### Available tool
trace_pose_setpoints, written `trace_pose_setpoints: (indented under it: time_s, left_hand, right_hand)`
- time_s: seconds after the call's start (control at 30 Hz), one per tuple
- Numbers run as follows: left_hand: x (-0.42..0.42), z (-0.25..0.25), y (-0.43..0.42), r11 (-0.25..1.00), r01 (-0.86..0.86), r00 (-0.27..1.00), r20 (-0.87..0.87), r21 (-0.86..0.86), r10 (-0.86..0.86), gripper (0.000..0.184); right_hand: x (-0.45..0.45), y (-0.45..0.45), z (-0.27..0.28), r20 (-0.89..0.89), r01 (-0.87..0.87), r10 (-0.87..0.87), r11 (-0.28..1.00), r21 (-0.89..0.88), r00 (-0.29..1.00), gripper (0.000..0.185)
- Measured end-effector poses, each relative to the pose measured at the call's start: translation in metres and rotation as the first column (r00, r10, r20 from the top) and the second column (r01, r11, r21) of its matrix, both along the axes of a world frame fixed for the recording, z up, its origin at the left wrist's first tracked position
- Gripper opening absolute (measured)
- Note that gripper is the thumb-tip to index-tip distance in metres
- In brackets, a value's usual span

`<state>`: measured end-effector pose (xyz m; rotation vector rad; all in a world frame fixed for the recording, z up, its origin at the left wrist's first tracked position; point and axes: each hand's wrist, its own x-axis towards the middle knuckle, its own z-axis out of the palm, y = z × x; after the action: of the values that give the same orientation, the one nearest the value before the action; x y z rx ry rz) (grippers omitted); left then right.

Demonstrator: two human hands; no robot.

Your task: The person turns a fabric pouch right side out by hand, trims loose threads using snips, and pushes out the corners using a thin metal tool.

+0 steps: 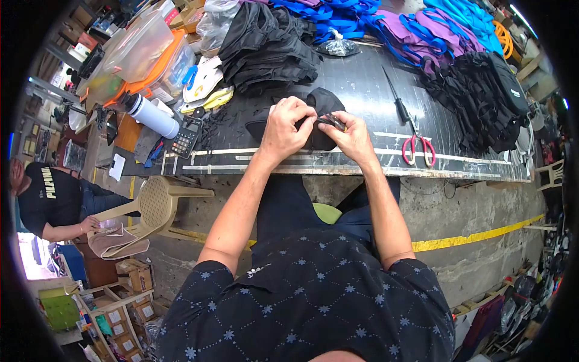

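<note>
**Handling of a black fabric piece (pixel 326 101), under way**

Left hand (pixel 287 128): thumb and fingertips pinched, apparently on the piece. Right hand (pixel 351 136): grasping a small dark tool (pixel 330 119), its long axis roughly crosswise, one end towards the left hand. The piece lies beneath and between both hands, near the table's (pixel 356 72) front edge; its long axis is hidden. Beyond rests a black pile (pixel 265 51); whether finished or waiting cannot be told.

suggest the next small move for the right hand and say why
Perhaps ease the small dark item in the right hand slightly toward the left hand: it juts out that way, and the two hands are close together above the black fabric.
</note>
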<state>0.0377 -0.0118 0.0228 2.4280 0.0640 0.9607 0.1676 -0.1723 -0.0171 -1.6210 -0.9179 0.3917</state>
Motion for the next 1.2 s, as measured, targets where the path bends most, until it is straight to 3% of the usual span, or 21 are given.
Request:
trace_pose_setpoints:
  time_s: [0.13,0.23,0.37,0.77,1.2]
  left_hand:
    - [0.005,0.0,0.006,0.962,0.041,0.991,-0.109,-0.269,-0.073,0.009]
    - [0.008,0.004,0.014,0.949,0.027,0.972,-0.215,-0.315,-0.099,0.011]
    - [0.012,0.003,0.025,0.892,0.054,0.946,-0.264,-0.448,-0.189,0.011]
    - [0.012,0.007,0.027,0.859,0.027,0.927,-0.309,-0.511,-0.213,0.014]
    - [0.011,0.006,0.028,0.855,0.081,0.922,-0.287,-0.513,-0.26,0.012]
  right_hand:
    - [-0.007,-0.004,0.015,0.133,0.119,-0.12,0.993,0.014,0.984,0.036]
    - [-0.005,-0.014,0.038,0.158,0.122,-0.104,0.987,-0.102,0.982,0.037]
    - [-0.005,-0.021,0.051,0.321,0.146,-0.112,0.986,-0.084,0.94,0.025]
    - [-0.005,-0.011,0.055,0.458,0.098,-0.038,0.989,-0.108,0.888,0.023]
    - [0.0,-0.006,0.055,0.398,0.073,-0.01,0.987,-0.142,0.917,0.024]
